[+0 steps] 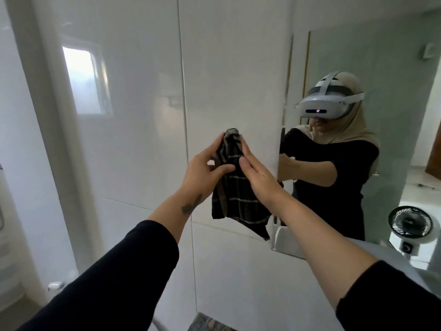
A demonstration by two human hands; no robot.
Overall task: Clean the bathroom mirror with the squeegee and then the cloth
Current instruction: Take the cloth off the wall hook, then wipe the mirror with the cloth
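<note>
cloth step: both hands, l hand (202, 168) & r hand (257, 175), fingers pinching cloth (235, 194) just left of mirror (381, 139); next: bunch it, wipe glass.

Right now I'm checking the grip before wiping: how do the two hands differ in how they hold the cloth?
The left hand has its thumb laid across the front of the cloth; the right hand presses in from the other side with its fingers nearly straight. The left hand's fingertips reach the cloth's top; the right hand's fingertips sit slightly lower. Both hold the cloth up in front of the wall, left of the mirror.
</note>
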